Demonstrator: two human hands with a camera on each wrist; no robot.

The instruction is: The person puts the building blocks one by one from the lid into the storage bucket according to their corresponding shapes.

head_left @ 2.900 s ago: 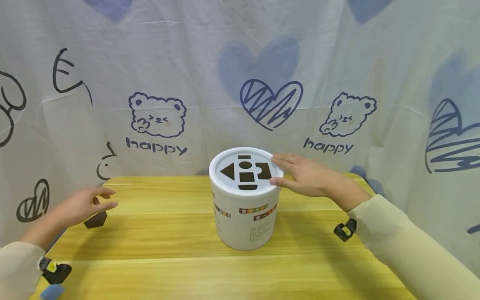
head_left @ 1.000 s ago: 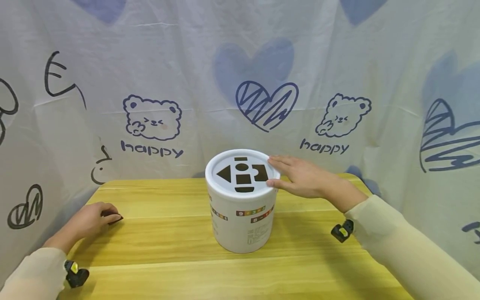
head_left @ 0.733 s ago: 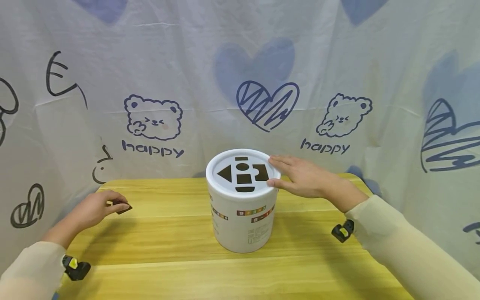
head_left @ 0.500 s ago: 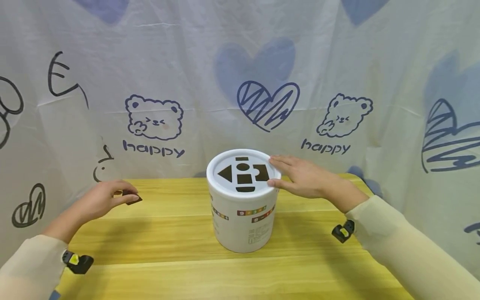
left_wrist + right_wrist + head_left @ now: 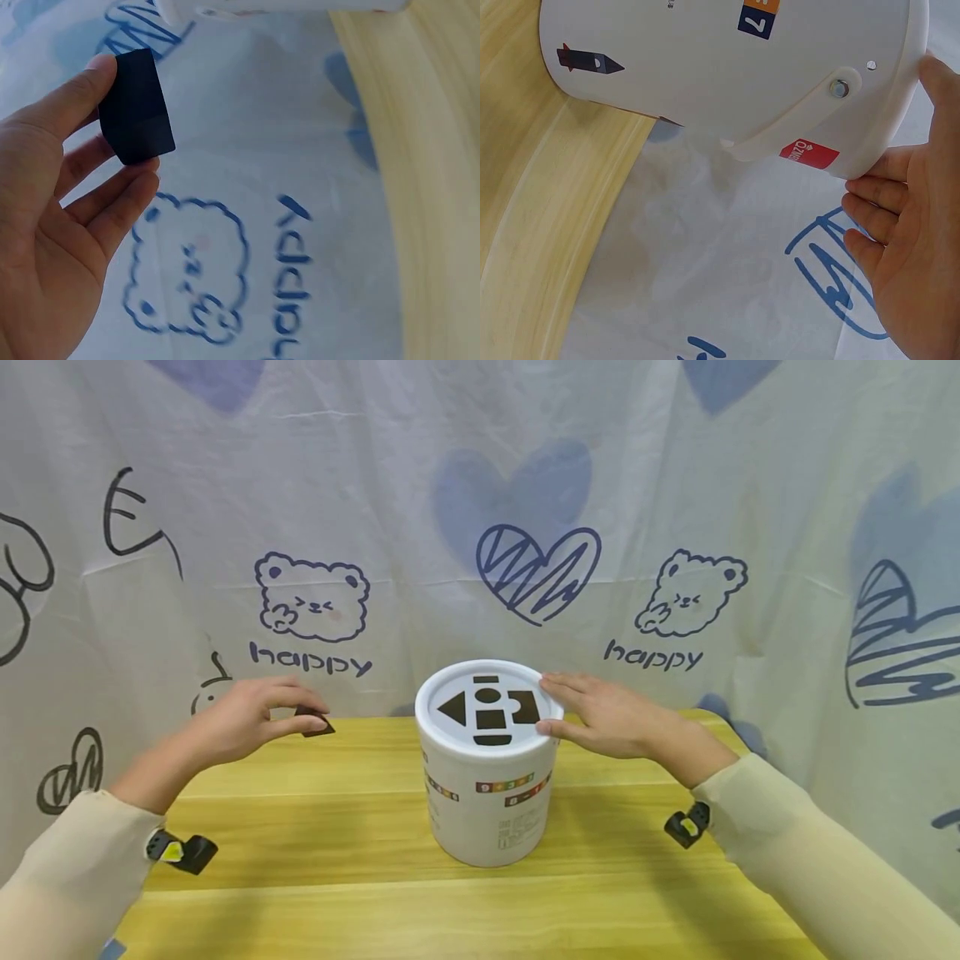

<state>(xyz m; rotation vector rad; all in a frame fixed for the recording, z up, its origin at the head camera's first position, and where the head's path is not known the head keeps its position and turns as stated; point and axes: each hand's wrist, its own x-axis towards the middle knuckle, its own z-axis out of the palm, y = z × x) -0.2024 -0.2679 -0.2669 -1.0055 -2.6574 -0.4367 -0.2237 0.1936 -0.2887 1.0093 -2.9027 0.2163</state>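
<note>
A white bucket [image 5: 487, 814] stands upright on the table; its white lid [image 5: 448, 682] has dark cut-outs, including a triangle, a circle and a square. To its left, raised above the table, my left hand [image 5: 247, 720] pinches a dark block [image 5: 317, 722] between thumb and fingers. The left wrist view shows this block [image 5: 136, 109] with flat faces and one slanted edge. My right hand [image 5: 611, 716] rests on the right side of the bucket's rim, fingers extended. In the right wrist view, thumb and fingers of that hand [image 5: 919, 225] touch the rim near a white handle [image 5: 795, 120].
The bucket is on a yellow wood-grain table [image 5: 345, 843]. Behind and beside it hangs a pale curtain [image 5: 420, 485] with hearts and bears. A small blue piece [image 5: 112, 950] shows at the lower left, partly beneath the left sleeve.
My left hand has picked up the dark block from the table's left side, lifted it and carried it rightward toward the bucket. The right hand and bucket keep their places.
</note>
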